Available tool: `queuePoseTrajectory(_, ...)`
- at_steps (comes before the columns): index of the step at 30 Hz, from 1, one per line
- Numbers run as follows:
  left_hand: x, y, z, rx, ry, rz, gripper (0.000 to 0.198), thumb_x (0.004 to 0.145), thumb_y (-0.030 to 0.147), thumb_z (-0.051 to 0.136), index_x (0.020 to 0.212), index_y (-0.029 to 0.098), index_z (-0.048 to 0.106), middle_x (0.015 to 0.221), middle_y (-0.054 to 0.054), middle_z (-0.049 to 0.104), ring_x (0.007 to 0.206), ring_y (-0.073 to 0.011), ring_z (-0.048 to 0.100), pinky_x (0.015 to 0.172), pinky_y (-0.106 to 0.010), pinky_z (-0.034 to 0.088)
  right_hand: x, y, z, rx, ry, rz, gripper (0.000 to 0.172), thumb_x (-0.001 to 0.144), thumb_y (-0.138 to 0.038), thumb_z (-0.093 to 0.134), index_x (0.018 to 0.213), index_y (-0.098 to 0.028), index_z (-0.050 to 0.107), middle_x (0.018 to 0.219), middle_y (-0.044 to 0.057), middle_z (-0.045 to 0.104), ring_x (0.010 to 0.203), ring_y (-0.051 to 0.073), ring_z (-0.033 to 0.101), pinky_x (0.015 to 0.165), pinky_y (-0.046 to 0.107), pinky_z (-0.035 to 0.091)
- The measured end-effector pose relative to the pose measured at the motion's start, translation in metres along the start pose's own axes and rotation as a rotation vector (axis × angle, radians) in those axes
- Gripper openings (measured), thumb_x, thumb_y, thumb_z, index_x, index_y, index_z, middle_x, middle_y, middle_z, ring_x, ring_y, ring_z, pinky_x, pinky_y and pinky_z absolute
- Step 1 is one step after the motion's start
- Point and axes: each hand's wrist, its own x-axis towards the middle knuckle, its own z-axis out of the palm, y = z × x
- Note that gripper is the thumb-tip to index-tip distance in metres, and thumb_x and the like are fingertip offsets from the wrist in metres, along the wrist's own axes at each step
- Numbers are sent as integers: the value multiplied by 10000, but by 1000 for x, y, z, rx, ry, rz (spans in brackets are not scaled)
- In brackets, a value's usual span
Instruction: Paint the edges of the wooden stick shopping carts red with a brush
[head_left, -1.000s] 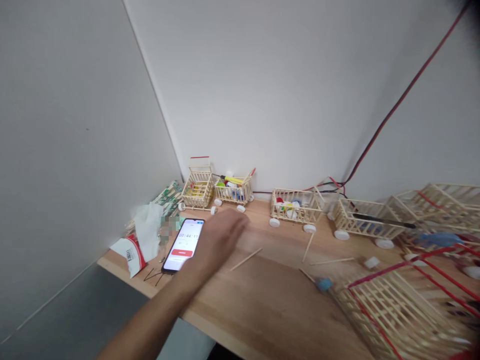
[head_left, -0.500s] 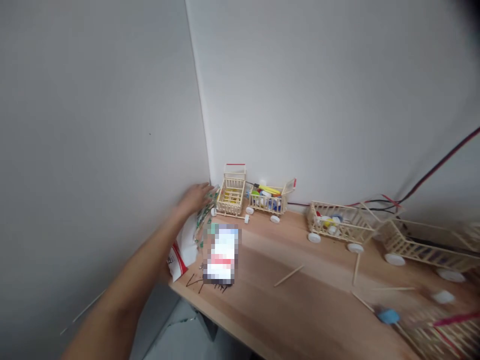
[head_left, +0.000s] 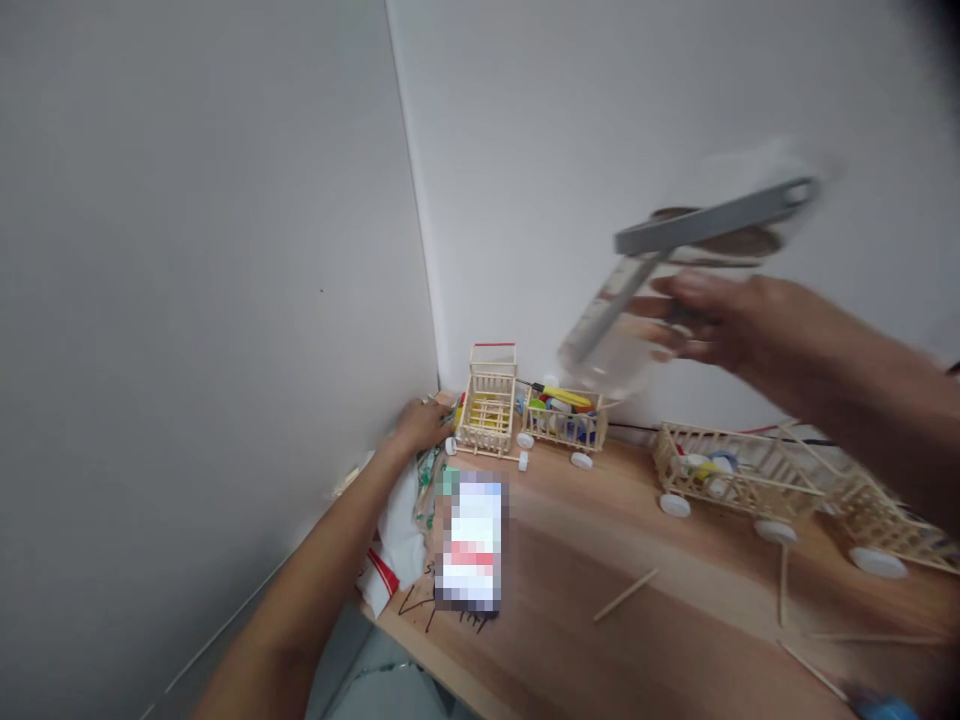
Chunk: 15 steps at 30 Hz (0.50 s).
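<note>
My left hand (head_left: 421,424) reaches to the far left corner of the wooden table (head_left: 675,610) and rests on green packets of sticks (head_left: 429,478) beside a small stick cart (head_left: 490,403); its fingers curl over the packets. My right hand (head_left: 739,320) is raised in front of the wall, closed round a clear container with a grey lid (head_left: 679,270), tilted and blurred by motion. A phone (head_left: 471,545) lies on the table near the left edge.
Several stick carts with white wheels (head_left: 731,472) stand in a row along the wall, some holding coloured bits. Loose sticks (head_left: 625,595) lie on the wood. A white and red wrapper (head_left: 394,545) hangs at the left edge. Red and black wires run behind.
My left hand stays at the corner packets. My right hand has come into view, lifted with the clear container. The view has shifted slightly left.
</note>
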Motion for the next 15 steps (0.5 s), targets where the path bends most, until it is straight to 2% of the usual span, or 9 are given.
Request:
queuePoseTrajectory(3,-11,1,1,-12,21,5,390,879,422,531,1210,258,656,1191,-89,688,1122,-290,596,959,-374,418,15,2,53,134,-63,55,519,750,-552,661,1181,-264,631,1219,83,646,1054,209,633,857,393,537)
queuePoseTrajectory(8,-26,5,3,-65,58,29,390,888,398,530,1231,250,641,1219,-81,675,1142,-290,574,987,-397,410,37,25,145,128,-67,67,477,744,-506,659,1120,-211,643,1074,57,709,975,185,660,845,364,534)
queuePoseTrajectory(11,-32,6,5,-108,85,53,478,877,413,549,1329,257,554,1273,-67,649,1151,-290,562,968,-384,428,50,47,183,60,-11,93,412,774,-453,667,1065,-162,639,1026,62,704,949,171,653,853,366,528)
queuePoseTrajectory(13,-34,6,5,-133,107,53,596,865,428,561,1414,224,451,1296,-89,632,1137,-299,565,934,-380,449,58,59,201,-1,41,125,370,824,-432,633,1051,-140,626,1030,63,679,940,159,641,865,389,524)
queuePoseTrajectory(15,-35,5,5,-150,115,50,620,859,452,563,1410,190,452,1250,-105,654,1099,-308,578,902,-376,463,66,67,214,-63,99,157,362,856,-427,598,1072,-137,611,1054,63,655,953,157,627,874,403,518)
